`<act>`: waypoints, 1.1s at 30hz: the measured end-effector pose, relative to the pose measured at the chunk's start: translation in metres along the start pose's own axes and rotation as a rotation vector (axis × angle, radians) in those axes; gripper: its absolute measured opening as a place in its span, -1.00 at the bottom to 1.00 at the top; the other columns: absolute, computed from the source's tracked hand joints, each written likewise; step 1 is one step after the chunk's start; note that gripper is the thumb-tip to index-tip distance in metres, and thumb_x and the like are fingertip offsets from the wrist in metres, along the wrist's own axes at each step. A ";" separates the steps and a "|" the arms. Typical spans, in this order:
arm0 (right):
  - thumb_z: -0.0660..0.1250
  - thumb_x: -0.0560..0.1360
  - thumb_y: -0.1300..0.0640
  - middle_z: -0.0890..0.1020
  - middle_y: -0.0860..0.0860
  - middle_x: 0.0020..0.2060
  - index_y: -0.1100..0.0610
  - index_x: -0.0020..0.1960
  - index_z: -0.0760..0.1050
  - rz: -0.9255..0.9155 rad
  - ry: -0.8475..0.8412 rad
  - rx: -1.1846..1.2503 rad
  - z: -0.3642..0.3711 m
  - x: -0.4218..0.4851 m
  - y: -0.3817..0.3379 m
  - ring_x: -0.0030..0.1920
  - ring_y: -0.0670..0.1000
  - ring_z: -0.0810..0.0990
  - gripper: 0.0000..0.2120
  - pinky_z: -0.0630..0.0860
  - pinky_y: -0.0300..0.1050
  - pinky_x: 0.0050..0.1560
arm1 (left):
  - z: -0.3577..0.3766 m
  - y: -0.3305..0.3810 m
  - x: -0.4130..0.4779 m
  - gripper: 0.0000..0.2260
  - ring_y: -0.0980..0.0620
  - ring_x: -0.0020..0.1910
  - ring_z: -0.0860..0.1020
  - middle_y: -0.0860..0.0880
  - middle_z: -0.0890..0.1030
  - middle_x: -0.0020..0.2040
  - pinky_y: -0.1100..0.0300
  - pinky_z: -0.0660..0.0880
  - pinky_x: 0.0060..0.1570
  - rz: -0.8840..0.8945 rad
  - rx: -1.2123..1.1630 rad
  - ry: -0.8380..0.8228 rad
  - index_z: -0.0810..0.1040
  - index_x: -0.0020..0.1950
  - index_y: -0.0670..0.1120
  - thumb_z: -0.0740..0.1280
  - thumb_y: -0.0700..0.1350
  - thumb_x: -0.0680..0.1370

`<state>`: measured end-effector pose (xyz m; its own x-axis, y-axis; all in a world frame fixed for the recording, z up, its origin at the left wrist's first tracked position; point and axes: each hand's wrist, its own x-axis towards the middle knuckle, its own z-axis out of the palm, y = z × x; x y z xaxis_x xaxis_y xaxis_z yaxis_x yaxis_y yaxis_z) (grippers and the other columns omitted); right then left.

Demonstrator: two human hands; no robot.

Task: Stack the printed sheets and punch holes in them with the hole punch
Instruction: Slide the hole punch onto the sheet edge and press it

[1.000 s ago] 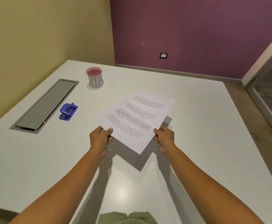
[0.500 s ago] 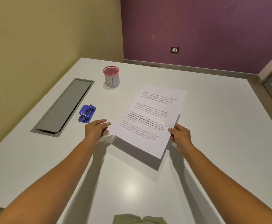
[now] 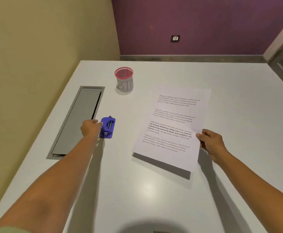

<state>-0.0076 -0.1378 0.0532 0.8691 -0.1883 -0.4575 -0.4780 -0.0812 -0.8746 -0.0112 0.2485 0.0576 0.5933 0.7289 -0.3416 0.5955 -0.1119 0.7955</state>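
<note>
printed sheets (image 3: 171,126): a stack whose sheet count cannot be told, held by its right edge just above the white table (image 3: 154,190), near edge lifted over its shadow. right hand (image 3: 212,145): fingers closed on that edge, thumb on top. one blue hole punch (image 3: 107,127): resting on the table, well left of the sheets, beside one grey recessed hatch (image 3: 75,123). left hand (image 3: 91,127): at the punch's left side, touching it; whether the fingers grip it cannot be told. one red-rimmed mesh cup (image 3: 124,79): marked "bin", upright behind the punch.
</note>
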 end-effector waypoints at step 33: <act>0.25 0.51 0.33 0.62 0.18 -0.04 0.28 0.14 0.52 0.006 0.055 -0.032 -0.035 0.029 -0.004 -0.16 0.12 0.58 -0.78 0.53 -0.04 -0.06 | 0.120 0.023 -0.047 -0.81 0.01 -0.31 0.53 -0.18 0.56 -0.14 0.40 0.50 -0.55 -0.257 -0.364 -0.472 0.52 0.05 -0.30 0.37 -0.36 0.45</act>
<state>0.0147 -0.1774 0.0493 0.8584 -0.2418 -0.4524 -0.4876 -0.1108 -0.8660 0.0399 0.1300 0.0322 0.6797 0.3177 -0.6611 0.5776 0.3237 0.7494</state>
